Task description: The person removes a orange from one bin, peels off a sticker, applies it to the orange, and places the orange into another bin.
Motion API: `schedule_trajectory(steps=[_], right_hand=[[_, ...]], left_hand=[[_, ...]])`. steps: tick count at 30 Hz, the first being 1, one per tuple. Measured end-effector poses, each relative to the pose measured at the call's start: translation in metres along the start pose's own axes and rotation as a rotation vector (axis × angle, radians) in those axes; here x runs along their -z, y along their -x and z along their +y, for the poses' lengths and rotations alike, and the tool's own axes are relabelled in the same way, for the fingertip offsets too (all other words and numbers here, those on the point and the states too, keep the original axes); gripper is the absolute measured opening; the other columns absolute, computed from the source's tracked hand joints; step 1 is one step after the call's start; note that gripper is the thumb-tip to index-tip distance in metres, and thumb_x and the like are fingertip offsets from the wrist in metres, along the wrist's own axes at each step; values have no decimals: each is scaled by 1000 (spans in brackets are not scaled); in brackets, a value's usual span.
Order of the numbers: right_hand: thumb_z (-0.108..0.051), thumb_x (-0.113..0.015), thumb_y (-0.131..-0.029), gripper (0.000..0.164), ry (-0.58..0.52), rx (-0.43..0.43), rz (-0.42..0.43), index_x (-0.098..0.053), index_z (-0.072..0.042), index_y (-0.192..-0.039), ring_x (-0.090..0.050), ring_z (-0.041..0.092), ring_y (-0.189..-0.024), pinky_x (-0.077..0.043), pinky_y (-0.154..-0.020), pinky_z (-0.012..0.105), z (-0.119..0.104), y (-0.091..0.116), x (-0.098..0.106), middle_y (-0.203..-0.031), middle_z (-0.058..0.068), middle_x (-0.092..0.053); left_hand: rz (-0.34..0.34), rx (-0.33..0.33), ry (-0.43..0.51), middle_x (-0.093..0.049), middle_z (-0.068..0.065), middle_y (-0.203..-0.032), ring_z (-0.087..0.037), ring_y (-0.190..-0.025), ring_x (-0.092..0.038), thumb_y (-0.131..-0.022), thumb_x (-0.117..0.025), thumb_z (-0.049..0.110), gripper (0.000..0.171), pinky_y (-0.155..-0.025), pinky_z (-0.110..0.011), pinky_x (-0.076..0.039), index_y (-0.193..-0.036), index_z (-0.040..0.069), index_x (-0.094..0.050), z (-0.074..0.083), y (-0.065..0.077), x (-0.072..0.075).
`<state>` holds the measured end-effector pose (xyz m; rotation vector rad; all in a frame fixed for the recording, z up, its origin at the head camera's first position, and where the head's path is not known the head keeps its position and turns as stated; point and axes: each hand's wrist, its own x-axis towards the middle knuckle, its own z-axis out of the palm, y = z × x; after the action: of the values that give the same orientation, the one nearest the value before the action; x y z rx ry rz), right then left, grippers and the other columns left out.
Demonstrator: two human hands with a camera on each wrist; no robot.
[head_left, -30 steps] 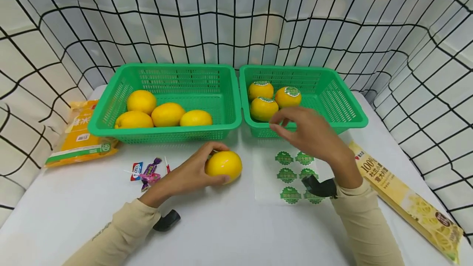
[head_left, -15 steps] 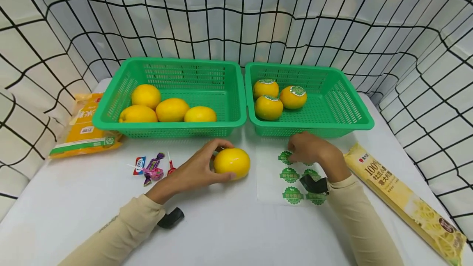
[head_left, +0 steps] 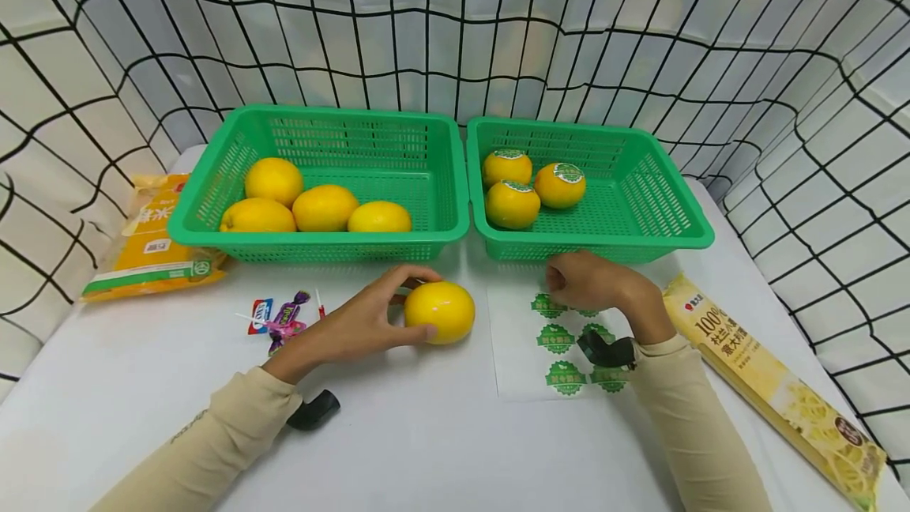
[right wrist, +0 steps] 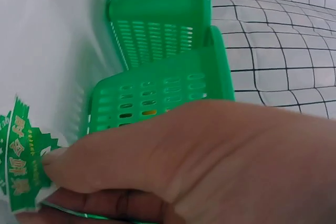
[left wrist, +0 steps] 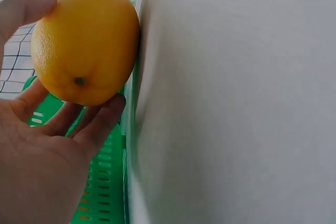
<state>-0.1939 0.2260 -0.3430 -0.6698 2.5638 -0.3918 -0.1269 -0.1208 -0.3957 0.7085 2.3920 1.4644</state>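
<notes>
My left hand (head_left: 362,322) grips a glossy, oval, yellow-orange orange (head_left: 441,312) over the white table. The left wrist view shows the orange (left wrist: 86,40) from its stem end, with the thumb on one side and curled fingers on the other. My right hand (head_left: 597,287) is at the top row of a pale sheet (head_left: 515,370) of round green stickers. In the right wrist view its thumb and fingers pinch the edge of a jagged-edged green sticker (right wrist: 26,163); the hand hides part of the top row.
A green basket (head_left: 320,239) with several oranges stands behind my left hand. Another basket (head_left: 590,242) holds 3 stickered ones. Wrapped candies (head_left: 287,313) and an orange bag (head_left: 159,247) lie left, a long noodle pack (head_left: 775,393) right. Black netting (head_left: 455,46) surrounds the table.
My right hand has come down from in front of the right basket to the sticker sheet and taken a sticker's edge. The left hand keeps its hold on the orange.
</notes>
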Motion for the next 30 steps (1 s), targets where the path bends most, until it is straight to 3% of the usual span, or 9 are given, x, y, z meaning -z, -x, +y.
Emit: schedule_trajectory(steps=[7, 11, 15, 18, 22, 30], right_hand=[[-4, -68, -99, 6, -115, 108, 85, -66, -9, -102, -59, 19, -84, -54, -73, 32, -19, 13, 6, -94, 2, -65], [-6, -71, -100, 8, -262, 244, 140, -65, -11, -103, -65, 21, -81, -61, -68, 34, -41, 18, 2, -94, 1, -67], [-5, -72, -100, 12, -465, 345, 247, -64, -8, -108, -69, 30, -74, -63, -60, 40, -66, 8, -16, -97, 5, -68], [-6, -72, -100, 14, -599, 356, 340, -62, -5, -110, -67, 33, -69, -62, -57, 44, -80, -6, -34, -96, 8, -67], [-7, -70, -101, 15, -719, 328, 397, -60, -3, -111, -65, 30, -68, -61, -57, 46, -88, -20, -54, -97, 10, -66], [-6, -69, -99, 17, -755, 317, 468, -59, -2, -111, -65, 25, -81, -60, -62, 30, -92, -27, -65, -99, 13, -65]], left_hand=[[62, -37, 12, -57, -1, -142, -24, -125, -56, -90, -88, 25, 58, -105, -43, -56, -139, 18, -57, 0, -2, 2], [68, -58, 7, -58, -6, -142, -26, -123, -56, -90, -88, 22, 57, -102, -43, -57, -139, 14, -59, 0, -3, 1], [69, -62, 4, -59, -7, -142, -27, -123, -58, -91, -87, 21, 57, -102, -44, -57, -140, 12, -59, 0, -3, 1], [64, -70, -7, -59, -6, -142, -27, -123, -58, -91, -87, 21, 57, -103, -45, -56, -141, 12, -59, -1, -2, 2], [51, -72, -36, -59, -6, -143, -27, -123, -58, -91, -87, 23, 59, -106, -48, -55, -142, 12, -58, -2, 0, 3], [82, -52, -37, -58, -7, -138, -26, -121, -59, -90, -88, 25, 59, -102, -45, -57, -136, 11, -55, -3, 2, 4]])
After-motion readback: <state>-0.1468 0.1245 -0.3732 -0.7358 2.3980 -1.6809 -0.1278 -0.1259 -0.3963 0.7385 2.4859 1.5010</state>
